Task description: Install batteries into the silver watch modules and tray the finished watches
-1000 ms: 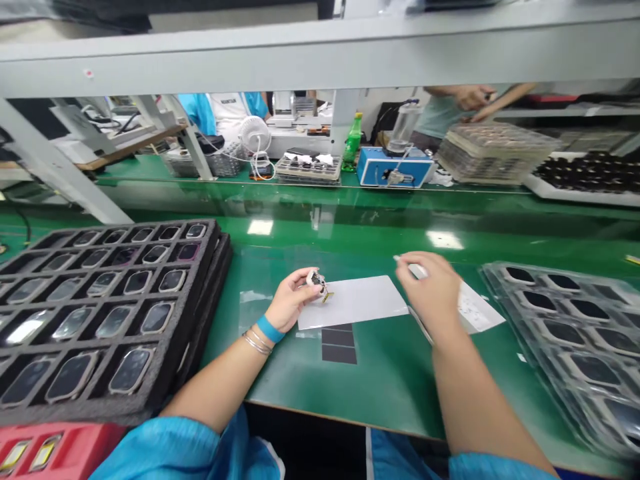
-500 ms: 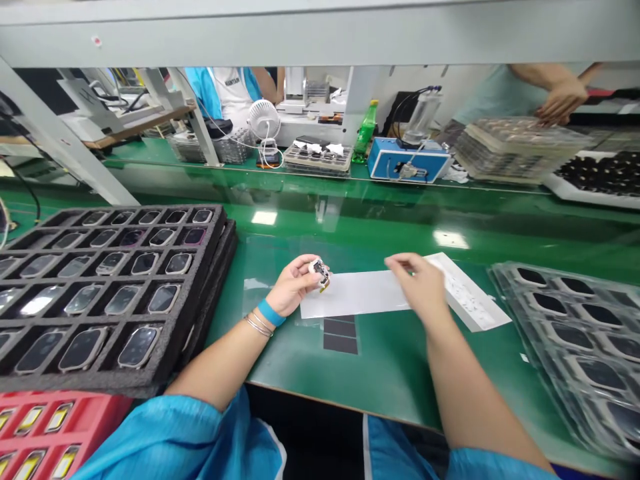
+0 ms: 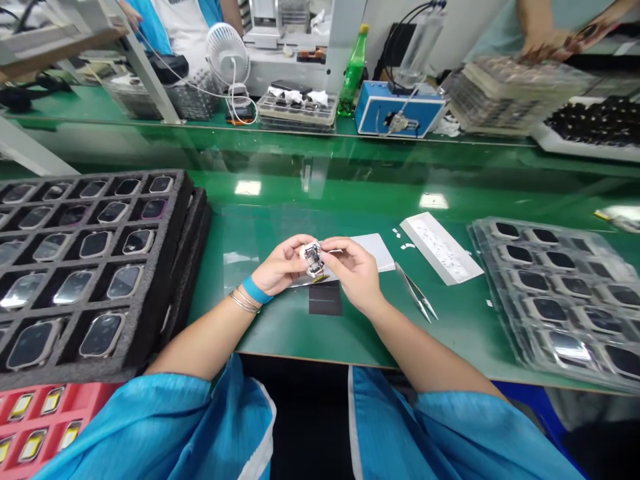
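My left hand (image 3: 283, 265) holds a small watch-sized electronic module (image 3: 314, 260) with a pale frame and a gold tab at its lower edge. My right hand (image 3: 354, 272) meets it from the right, its fingertips pinching a thin white strip (image 3: 334, 251) at the module's edge. Steel tweezers (image 3: 417, 293) lie on the green mat to the right of that hand. Partly beneath my hands is a white sheet (image 3: 373, 252), with dark rectangular pads (image 3: 325, 300) just below. A white backing strip (image 3: 440, 248) lies further right.
A black foam tray (image 3: 95, 207) of watch units fills the left, stacked on another. A clear blister tray (image 3: 550, 293) with dark pieces stands right; a red tray (image 3: 45, 427) sits at bottom left. A co-worker's hand (image 3: 545, 43) rests on stacked trays beyond a far bench.
My right hand has moved left to the module, and the two hands now meet. The view has tilted downward. The tweezers now lie in full view on the mat.
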Demonstrator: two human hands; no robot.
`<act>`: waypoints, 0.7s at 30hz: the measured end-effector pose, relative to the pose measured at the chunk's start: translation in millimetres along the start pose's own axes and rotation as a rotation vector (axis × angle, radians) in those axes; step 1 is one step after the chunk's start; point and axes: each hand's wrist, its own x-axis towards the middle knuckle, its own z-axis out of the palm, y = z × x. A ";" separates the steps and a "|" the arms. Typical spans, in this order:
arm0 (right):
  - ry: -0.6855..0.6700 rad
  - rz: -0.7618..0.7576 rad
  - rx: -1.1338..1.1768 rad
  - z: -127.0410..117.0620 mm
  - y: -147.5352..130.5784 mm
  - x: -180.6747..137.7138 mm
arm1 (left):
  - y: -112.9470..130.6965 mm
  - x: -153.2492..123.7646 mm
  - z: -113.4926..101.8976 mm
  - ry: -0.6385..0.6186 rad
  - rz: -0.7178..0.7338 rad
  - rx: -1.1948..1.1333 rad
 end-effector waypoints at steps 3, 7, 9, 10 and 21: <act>0.003 0.009 0.023 1.3 0.9 -0.4 | -0.5 0.2 -0.1 -0.011 0.001 -0.014; 0.003 0.043 0.003 1.8 2.3 -0.2 | -2.0 1.5 0.3 0.001 -0.016 -0.009; -0.007 0.066 -0.003 1.9 2.9 0.0 | -3.7 2.1 0.8 0.004 -0.028 -0.008; -0.011 0.079 -0.001 1.8 3.3 0.0 | -4.7 2.2 1.0 0.005 -0.035 -0.012; -0.036 0.149 -0.008 -1.5 18.5 3.4 | -10.0 0.4 0.3 -0.018 -0.107 -0.100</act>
